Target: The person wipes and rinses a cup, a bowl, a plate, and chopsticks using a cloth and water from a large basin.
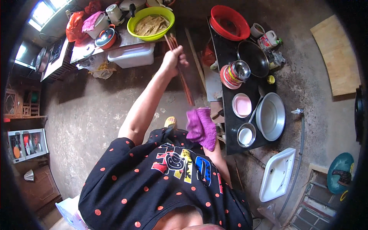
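My left hand [174, 60] is closed around a bundle of reddish-brown chopsticks [185, 86], held at a slant with their thin ends pointing down the picture. Just below those ends, a purple knitted-looking cloth [202, 126] covers my right hand, which carries it in front of my shirt; the fingers are hidden, and only the right forearm [215, 158] shows. Beyond my left hand, a yellow-green basin [171, 21] holds flat tan pieces in liquid.
Along the right, a black table [230, 126] bears a red basin [245, 27], a wok [253, 59], stacked bowls [230, 75] and a metal basin [270, 116]. A white sink [277, 175] stands beyond its near end. An orange pot [106, 37] and a plastic tub [132, 56] are upper left.
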Tool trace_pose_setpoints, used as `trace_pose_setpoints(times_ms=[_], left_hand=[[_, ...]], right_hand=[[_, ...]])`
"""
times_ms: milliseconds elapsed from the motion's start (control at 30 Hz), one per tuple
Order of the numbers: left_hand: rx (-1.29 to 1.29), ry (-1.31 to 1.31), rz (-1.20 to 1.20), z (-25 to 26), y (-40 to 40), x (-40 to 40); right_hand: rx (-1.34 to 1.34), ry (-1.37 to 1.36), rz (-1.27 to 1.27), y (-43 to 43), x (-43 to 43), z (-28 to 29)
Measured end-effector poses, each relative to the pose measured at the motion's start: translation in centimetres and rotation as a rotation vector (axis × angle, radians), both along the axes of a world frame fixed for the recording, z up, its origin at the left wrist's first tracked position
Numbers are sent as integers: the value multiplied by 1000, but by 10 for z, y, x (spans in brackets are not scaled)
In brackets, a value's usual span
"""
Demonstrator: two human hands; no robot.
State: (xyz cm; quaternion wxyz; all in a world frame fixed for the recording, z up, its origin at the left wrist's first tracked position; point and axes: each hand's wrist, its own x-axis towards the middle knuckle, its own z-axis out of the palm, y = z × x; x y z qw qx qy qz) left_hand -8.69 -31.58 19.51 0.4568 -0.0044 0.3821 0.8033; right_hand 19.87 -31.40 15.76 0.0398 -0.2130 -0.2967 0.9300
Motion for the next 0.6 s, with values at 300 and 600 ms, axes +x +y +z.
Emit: trace_pose_setpoints(times_ms=[300, 600], left_hand=[[-324, 804, -436, 1, -2, 152], [-240, 579, -567, 11, -56, 127]], right_hand=[[-119, 135, -264, 32, -55, 23], [-823, 320, -504, 78, -47, 74]])
